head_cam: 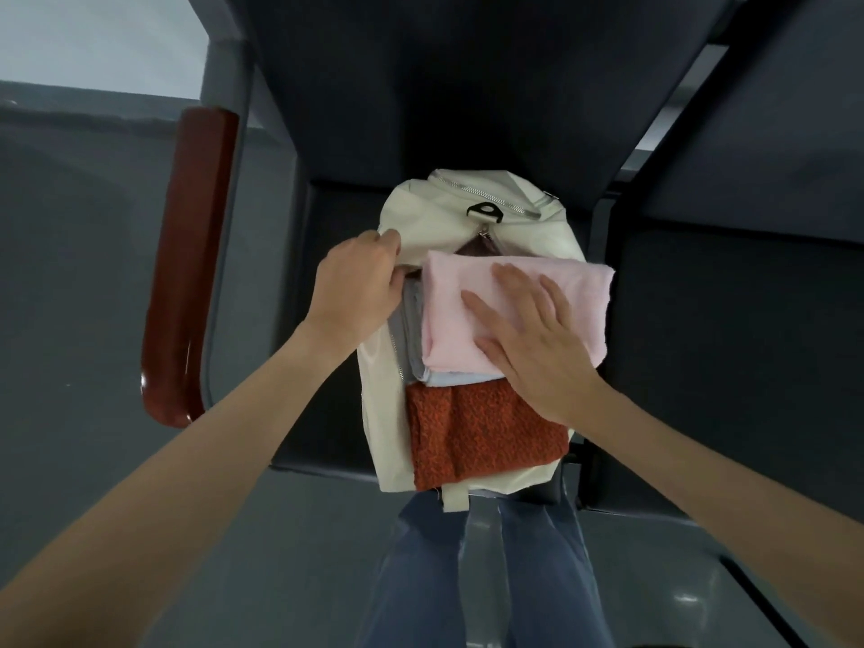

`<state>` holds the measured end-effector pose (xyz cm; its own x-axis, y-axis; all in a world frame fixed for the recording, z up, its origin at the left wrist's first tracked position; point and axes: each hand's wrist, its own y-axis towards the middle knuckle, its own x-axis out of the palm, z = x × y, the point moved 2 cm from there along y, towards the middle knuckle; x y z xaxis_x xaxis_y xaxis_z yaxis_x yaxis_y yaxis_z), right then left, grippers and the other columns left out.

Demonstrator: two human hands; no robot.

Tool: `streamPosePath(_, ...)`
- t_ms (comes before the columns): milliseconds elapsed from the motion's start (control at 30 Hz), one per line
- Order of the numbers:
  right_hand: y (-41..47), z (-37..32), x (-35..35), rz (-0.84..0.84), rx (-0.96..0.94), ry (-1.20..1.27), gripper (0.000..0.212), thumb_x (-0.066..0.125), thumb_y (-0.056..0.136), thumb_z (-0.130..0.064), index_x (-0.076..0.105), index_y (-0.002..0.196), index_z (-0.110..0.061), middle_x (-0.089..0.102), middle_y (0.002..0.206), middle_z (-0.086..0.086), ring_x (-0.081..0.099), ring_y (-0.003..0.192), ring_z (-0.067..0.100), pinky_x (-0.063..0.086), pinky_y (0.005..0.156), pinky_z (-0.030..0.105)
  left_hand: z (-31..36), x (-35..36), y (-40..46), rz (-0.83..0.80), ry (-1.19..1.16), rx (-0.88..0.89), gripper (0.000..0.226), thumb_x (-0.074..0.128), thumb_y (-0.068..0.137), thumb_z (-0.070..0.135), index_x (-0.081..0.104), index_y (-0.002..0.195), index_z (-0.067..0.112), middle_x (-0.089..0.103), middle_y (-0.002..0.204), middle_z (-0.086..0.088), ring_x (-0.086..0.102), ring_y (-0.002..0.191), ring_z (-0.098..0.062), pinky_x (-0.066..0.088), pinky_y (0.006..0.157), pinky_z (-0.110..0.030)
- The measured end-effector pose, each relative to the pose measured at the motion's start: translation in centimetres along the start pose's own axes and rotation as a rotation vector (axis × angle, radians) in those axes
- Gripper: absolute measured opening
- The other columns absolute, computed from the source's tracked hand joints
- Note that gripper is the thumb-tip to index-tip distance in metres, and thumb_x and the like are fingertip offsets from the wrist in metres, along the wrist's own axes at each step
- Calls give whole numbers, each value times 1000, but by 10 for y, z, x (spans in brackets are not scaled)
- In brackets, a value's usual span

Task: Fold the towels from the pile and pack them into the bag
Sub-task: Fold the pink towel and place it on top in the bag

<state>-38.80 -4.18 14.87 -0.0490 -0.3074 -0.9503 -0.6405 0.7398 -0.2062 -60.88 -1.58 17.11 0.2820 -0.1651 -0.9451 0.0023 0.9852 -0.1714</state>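
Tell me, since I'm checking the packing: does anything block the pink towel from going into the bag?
Nothing visible does. The left hand holds the bag flap aside, and the right hand presses the pink towel at the opening.

Waiting area or lobby, with fixed public seating.

Seen from above: a row of dark padded seats joined side by side, tall dark backrests behind, a glossy reddish-brown wooden armrest at the end of the row, smooth grey floor with a faint sheen, pale wall beyond. Looks institutional rather than domestic.
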Motion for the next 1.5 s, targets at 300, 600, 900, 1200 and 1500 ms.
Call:
streamPosePath(300,9,-36,18,-137,-232,21,56,24,101,-46,12,153,-30,7,161,4,-2,148,29,-4,119,47,0,-24,-11,242,-350,16,16,64,86,9,58,72,4,57,64,-4,52,57,-19,47,54,-39)
streamPosePath(600,68,-41,24,-171,-52,93,56,25,102,-41,8,153,-25,2,161,8,-7,148,26,-12,117,36,5,-32,-13,168,-373,-2,12,67,83,6,63,72,5,57,64,2,52,57,-14,44,58,-29)
streamPosePath(900,59,-38,18,-46,-58,224,55,21,102,-33,14,153,-14,10,161,7,-1,149,20,-13,115,31,7,6,-25,156,-848,-390,12,64,88,8,66,86,19,62,74,10,60,70,-3,51,72,-21)
streamPosePath(1200,-18,20,-42,707,386,606,31,38,81,3,64,97,-3,65,101,5,61,97,20,47,89,32,43,4,-38,106,-750,-547,52,61,90,24,44,138,19,51,128,-6,53,107,-14,44,95,-28)
streamPosePath(1500,7,81,1,12,594,552,33,64,88,-26,62,112,-4,61,111,13,61,96,27,51,78,35,128,52,-26,-150,-182,-395,75,37,87,72,6,150,48,-26,154,-25,-17,140,-52,-3,113,-66)
